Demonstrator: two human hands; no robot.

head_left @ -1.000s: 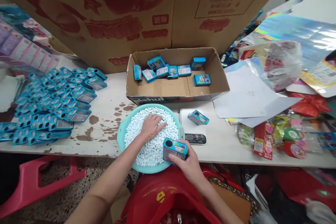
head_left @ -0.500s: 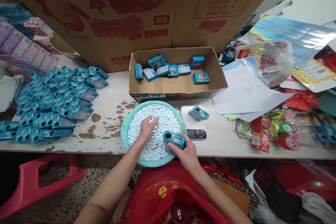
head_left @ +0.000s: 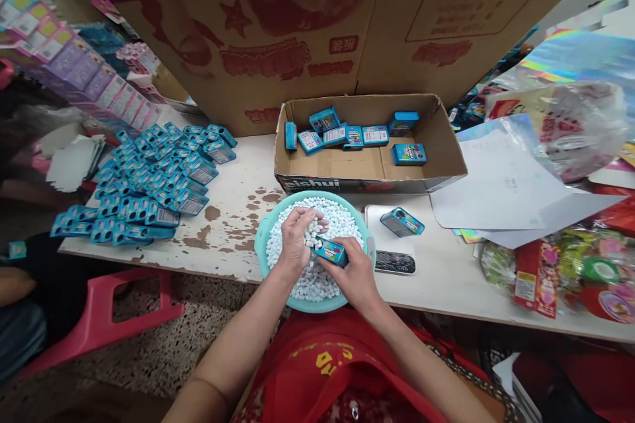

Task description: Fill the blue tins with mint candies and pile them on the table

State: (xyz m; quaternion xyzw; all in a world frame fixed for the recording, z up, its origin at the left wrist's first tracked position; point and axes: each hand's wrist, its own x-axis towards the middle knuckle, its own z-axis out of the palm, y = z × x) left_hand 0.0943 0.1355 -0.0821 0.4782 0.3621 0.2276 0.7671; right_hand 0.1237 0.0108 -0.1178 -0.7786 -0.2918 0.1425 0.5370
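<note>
My left hand (head_left: pixel 296 238) is cupped around some small white candies (head_left: pixel 313 231) above a round mint-green basin (head_left: pixel 370 238). More of the same candies fill that basin. In my right hand (head_left: pixel 354 271) is a small blue candy box (head_left: pixel 331 251), tilted with its top end toward the left hand. The candies in my left fingers meet the box's top end, whose hole is hidden by them. To the right, another blue box (head_left: pixel 403 221) lies on a white digital scale (head_left: pixel 380 228) with a dark display.
Behind the basin stands an open cardboard tray (head_left: pixel 372 182) with several blue boxes. Many blue boxes with round holes are heaped (head_left: pixel 159 178) on the left of the table. Papers (head_left: pixel 506 185) and bagged sweets lie right. A pink stool (head_left: pixel 114 324) and part of a person are at left.
My left hand has lifted out of the candies with a handful and come against the box. The box in my right hand has tipped leftward. The view has swung left.
</note>
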